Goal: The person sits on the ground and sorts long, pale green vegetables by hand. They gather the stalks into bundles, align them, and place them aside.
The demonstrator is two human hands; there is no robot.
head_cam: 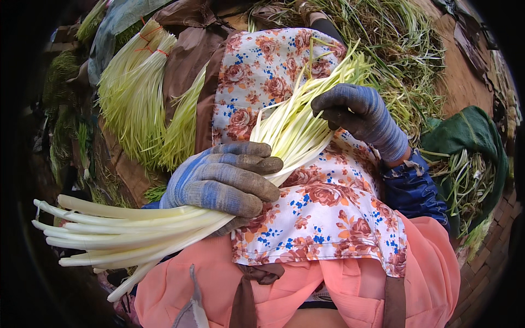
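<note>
My left hand [223, 179], in a soiled blue-and-grey knit glove, is closed around the middle of a bunch of blanched garlic chives [135, 233]. The thick white stalk ends fan out to the lower left. Pale yellow leaves [293, 125] run up and to the right across the floral apron [324, 205] on my lap. My right hand [361, 115], gloved the same way, has its fingers curled at the leafy end and appears to pinch a few thin leaves. Its fingertips are partly hidden.
Tied bundles of yellow chives [135, 94] lie at upper left, beside a loose yellow bunch [184, 123]. A heap of green and withered leaves [398, 53] spreads at upper right. A dark green cloth [467, 131] partly covers more leaves on the right.
</note>
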